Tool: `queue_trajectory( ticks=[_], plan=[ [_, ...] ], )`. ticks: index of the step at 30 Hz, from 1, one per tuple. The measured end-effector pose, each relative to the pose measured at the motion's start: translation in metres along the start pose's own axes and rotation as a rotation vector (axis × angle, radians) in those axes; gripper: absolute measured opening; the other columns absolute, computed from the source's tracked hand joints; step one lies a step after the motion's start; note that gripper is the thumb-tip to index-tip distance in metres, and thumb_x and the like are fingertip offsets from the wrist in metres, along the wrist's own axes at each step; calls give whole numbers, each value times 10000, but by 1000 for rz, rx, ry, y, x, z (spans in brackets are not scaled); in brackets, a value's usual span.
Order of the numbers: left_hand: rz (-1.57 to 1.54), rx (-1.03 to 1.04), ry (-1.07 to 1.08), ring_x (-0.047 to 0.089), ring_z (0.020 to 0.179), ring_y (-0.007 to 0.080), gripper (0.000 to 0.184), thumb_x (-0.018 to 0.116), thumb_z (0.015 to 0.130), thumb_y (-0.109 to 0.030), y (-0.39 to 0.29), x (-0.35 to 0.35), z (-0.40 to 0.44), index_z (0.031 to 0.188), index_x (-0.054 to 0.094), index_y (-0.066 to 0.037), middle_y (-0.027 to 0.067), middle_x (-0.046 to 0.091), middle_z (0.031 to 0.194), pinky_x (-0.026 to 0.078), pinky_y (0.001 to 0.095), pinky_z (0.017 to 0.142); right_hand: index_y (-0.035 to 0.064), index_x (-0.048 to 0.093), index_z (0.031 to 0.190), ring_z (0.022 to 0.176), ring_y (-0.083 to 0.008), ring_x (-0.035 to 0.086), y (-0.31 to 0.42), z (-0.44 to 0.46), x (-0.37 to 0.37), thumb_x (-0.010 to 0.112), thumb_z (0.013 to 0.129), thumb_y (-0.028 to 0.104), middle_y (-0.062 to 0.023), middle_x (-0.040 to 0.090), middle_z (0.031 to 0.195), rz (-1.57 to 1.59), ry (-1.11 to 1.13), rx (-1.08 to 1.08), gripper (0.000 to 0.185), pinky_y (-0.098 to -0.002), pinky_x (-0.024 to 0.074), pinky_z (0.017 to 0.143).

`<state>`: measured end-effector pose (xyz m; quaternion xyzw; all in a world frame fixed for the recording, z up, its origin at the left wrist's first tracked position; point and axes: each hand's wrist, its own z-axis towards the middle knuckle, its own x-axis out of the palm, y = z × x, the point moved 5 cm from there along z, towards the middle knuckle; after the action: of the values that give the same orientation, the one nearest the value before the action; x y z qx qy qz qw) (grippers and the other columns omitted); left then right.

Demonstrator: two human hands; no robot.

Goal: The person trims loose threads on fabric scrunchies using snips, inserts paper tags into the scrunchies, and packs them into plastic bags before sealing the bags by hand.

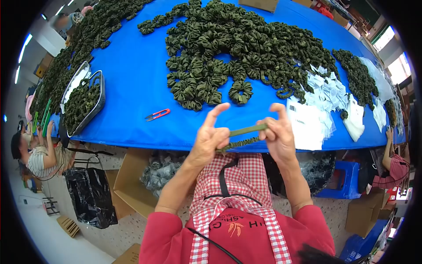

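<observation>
Between my hands, above the table's front edge, a dark green scrunchie [248,130] is stretched sideways. One side of it is pulled flat and the lower side stays gathered. My left hand [208,140] grips its left end with curled fingers, the index finger pointing up. Its right end is pinched in my right hand [278,135], whose index finger is also raised. Just beyond, a single scrunchie [240,92] lies at the near edge of a large pile of scrunchies [220,37]. Red thread snips [158,115] rest to the left of my hands.
A blue-covered table [127,66] spans the front. On it are a basket [102,94] of scrunchies, clear packets [325,90] and white sheets [303,125]. Below are a cardboard box [127,187], a black bag [90,196] and a blue stool [345,180]. Other people sit at both sides.
</observation>
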<state>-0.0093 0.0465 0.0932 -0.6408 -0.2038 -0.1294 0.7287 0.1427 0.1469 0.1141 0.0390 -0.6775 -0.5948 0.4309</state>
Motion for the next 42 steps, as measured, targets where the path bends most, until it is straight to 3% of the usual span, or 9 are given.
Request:
queue_trajectory(
  ticks=[3, 6, 9, 15, 18, 22, 29, 35, 42],
  plan=[
    [-48, -51, 24, 387, 603, 54, 615, 534, 988, -111, -2, -3, -8, 1521, 230, -106, -44, 471, 704, 347, 197, 590, 79, 395, 1225, 570, -121, 475, -12, -26, -7, 530, 956, 110, 15, 428, 629, 113, -50, -96, 302, -321, 486, 756],
    [-499, 11, 16, 502, 831, 125, 755, 570, 977, -187, 5, 18, -1, 1567, 101, -136, 33, 552, 875, 408, 349, 891, 73, 400, 1251, 606, -139, 501, -25, -33, -18, 489, 975, 111, 5, 433, 627, 260, -112, -66, 293, -323, 474, 778],
    [-141, 79, 61, 531, 878, 144, 799, 553, 988, -177, 35, 39, -10, 1577, 13, -149, 46, 551, 931, 426, 346, 890, 51, 424, 1263, 585, -128, 468, -7, -35, -25, 478, 969, 109, 12, 425, 620, 131, -135, -124, 305, -309, 474, 725],
    [146, 233, -21, 534, 621, 83, 756, 491, 1033, -161, 31, 38, 0, 1570, -40, -127, 6, 565, 722, 452, 216, 618, 11, 426, 1305, 627, -96, 541, -13, -41, -5, 481, 1003, 195, -34, 545, 693, -447, 145, 236, 358, -251, 435, 585],
    [415, 188, 124, 521, 596, 83, 756, 499, 1030, -151, 33, 53, 0, 1569, -29, -114, 0, 541, 684, 458, 226, 611, 26, 434, 1295, 600, -72, 533, -8, -47, 2, 564, 978, 166, -15, 559, 713, -606, 169, 68, 370, -219, 422, 564],
    [58, -109, 94, 366, 526, 4, 624, 542, 996, -124, 15, 65, -7, 1539, 236, -86, -66, 462, 665, 307, 163, 452, 55, 405, 1276, 583, -67, 482, 7, -60, -15, 574, 971, 132, 24, 476, 662, -467, 32, -66, 357, -217, 442, 585],
    [-138, -146, -20, 350, 524, 19, 581, 550, 990, -153, 25, 33, -18, 1503, 289, -68, -47, 471, 690, 282, 147, 489, 75, 363, 1268, 618, -92, 469, -12, -72, -28, 556, 980, 130, 33, 398, 666, 23, -61, -97, 351, -266, 485, 714],
    [39, 164, -214, 393, 524, 28, 559, 556, 1013, -214, 23, 44, 4, 1492, 301, -80, -69, 470, 705, 322, 159, 487, 41, 479, 1253, 731, -110, 562, -26, -45, -14, 533, 1011, 228, -26, 554, 781, -361, 78, 84, 310, -258, 458, 694],
    [438, 45, -122, 405, 548, 11, 380, 553, 1008, -196, 57, 21, 5, 1359, 517, -55, -67, 476, 643, 328, 169, 501, 14, 536, 1157, 636, -78, 540, -41, -38, -37, 609, 967, 121, -14, 582, 782, -476, -65, -66, 230, -235, 453, 558]
  ],
)
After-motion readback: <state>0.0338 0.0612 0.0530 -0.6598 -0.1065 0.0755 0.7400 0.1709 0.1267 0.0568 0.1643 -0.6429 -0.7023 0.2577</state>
